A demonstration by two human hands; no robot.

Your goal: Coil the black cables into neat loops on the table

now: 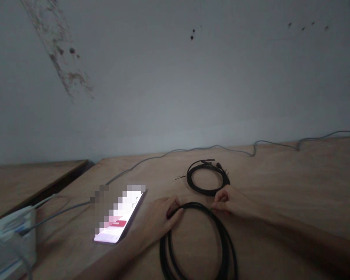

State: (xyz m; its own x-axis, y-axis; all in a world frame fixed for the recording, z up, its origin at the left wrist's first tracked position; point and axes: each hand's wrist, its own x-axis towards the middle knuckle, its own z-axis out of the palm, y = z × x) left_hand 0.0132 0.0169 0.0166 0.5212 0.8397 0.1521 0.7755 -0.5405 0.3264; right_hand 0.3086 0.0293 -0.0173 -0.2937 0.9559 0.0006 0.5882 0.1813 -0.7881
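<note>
A coil of black cable (225,241) lies in several loops at the front of the wooden table, its near part cut off by the bottom edge. Thumb and fingers of my left hand (161,217) are closed around its upper left loops. Just right of the coil's top, my right hand (229,200) has its fingers curled together in a pinch; what is between them, if anything, is too small to make out. Behind that hand rests a second, smaller coil of black cable (189,182), bound with thin twisted ties, its plug ends on top.
Left of my left hand lies a lit phone (118,229), partly pixelated. A white power strip or box (32,237) with cords plugged in stands at the far left. One thin grey cord (151,158) runs along the back of the table (294,186) by the wall.
</note>
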